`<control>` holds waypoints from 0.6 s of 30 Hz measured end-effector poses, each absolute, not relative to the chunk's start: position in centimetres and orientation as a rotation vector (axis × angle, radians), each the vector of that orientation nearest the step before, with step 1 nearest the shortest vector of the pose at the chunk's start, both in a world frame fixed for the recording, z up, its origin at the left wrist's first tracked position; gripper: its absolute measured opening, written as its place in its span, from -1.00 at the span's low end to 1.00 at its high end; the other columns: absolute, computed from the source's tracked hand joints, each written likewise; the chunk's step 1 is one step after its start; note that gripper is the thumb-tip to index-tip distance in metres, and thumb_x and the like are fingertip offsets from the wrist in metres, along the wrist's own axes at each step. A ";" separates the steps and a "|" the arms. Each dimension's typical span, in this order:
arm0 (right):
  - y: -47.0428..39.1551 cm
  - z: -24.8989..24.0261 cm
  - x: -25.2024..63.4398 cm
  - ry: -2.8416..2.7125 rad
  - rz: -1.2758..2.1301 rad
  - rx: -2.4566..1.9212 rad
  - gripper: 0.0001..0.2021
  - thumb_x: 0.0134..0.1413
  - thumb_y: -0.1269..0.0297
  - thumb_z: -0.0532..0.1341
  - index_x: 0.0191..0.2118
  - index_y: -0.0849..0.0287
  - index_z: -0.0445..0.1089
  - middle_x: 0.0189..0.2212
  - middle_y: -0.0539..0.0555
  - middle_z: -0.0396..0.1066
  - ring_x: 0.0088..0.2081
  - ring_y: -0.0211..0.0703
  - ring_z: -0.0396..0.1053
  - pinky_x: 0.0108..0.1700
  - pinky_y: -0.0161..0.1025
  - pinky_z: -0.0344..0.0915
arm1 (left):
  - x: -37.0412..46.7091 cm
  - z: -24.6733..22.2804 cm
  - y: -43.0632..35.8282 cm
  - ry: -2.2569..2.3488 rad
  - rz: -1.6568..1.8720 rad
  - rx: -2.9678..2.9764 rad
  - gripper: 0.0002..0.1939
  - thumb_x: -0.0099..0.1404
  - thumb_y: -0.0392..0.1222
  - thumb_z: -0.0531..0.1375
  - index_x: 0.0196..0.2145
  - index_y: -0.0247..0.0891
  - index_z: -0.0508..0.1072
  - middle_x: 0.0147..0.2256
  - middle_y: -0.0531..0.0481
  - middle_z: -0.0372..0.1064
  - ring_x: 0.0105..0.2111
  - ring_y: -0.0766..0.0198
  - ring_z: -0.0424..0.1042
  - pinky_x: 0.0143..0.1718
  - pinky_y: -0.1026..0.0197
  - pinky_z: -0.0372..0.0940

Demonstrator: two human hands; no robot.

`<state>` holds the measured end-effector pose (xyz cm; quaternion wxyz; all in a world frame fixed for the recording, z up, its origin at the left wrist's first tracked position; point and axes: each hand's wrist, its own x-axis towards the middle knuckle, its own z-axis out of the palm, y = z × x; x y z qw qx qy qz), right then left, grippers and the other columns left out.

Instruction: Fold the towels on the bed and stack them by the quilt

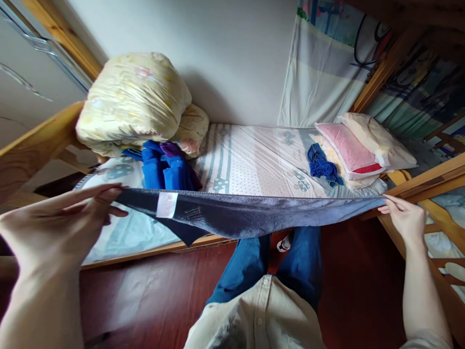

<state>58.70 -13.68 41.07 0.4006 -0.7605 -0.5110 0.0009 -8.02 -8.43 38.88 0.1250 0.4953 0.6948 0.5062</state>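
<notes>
A dark grey-blue towel (247, 213) with a white label (167, 205) near its left end is stretched level in front of me. My left hand (83, 213) pinches one upper corner between thumb and fingers. The opposite corner is pinched by my right hand (405, 215). Between the hands the top edge is pulled nearly straight, and the cloth sags below it, with a pointed corner hanging at the left. Beyond the towel, several rolled blue cloths (165, 169) lie on the bed, partly hidden by it. A crumpled blue cloth (323, 165) lies farther right.
The wooden-framed bed has a patterned sheet (250, 160). A folded yellow quilt (134, 97) is piled at its left end; a pink pillow (348, 145) and pale bedding (378, 140) are at the right. A curtain (312, 72) hangs behind. Wooden rails (436, 177) stand at the right.
</notes>
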 end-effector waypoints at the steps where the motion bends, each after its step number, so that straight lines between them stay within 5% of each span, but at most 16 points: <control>1: -14.0 41.7 58.7 -1.302 0.038 -1.922 -0.68 0.11 0.09 0.32 -0.18 0.24 0.66 -0.48 0.19 0.62 -0.50 -0.02 0.60 -0.33 -0.18 0.57 | -8.2 39.0 -8.3 2.024 1.479 1.446 -0.60 0.23 0.13 0.27 -0.11 -0.15 0.65 -0.48 0.08 0.52 -0.54 0.26 0.46 -0.58 0.19 0.20; 5: -15.0 44.3 59.0 -1.387 0.032 -1.897 -0.62 0.12 -0.11 0.35 -0.19 0.10 0.68 -0.29 0.27 0.66 -0.46 0.02 0.61 -0.28 -0.03 0.61 | -7.6 40.9 -7.1 1.964 1.559 1.417 -0.57 0.18 0.18 0.34 -0.14 -0.18 0.65 -0.43 0.09 0.57 -0.46 0.19 0.55 -0.52 0.11 0.46; 11: -11.4 46.7 60.9 -1.407 0.105 -1.916 -0.48 0.00 -0.34 0.42 -0.19 0.03 0.66 -0.39 0.30 0.61 -0.44 0.02 0.59 -0.18 0.08 0.61 | -7.5 42.8 -0.2 1.658 1.248 1.552 -0.44 0.09 0.20 0.43 -0.23 -0.40 0.60 -0.42 0.06 0.58 -0.34 0.17 0.62 -0.29 0.07 0.60; 15: -4.4 45.6 61.7 -1.329 0.333 -1.970 -0.64 0.04 -0.09 0.50 -0.39 0.13 0.59 -0.47 0.29 0.58 -0.53 -0.07 0.55 -0.29 -0.03 0.59 | -7.1 41.2 6.6 1.505 1.093 1.601 -0.46 0.32 0.15 0.28 -0.23 -0.53 0.56 -0.33 0.02 0.62 -0.19 0.25 0.63 -0.21 0.16 0.51; 18: 1.6 43.2 61.1 -1.309 0.263 -1.836 -0.73 0.06 0.19 0.53 -0.46 0.23 0.54 -0.44 0.33 0.60 -0.54 -0.15 0.53 -0.29 -0.11 0.59 | -5.8 40.2 10.5 1.564 1.076 1.521 -0.56 0.39 -0.12 0.26 -0.13 -0.75 0.48 -0.32 -0.04 0.62 -0.29 0.32 0.63 -0.20 0.19 0.47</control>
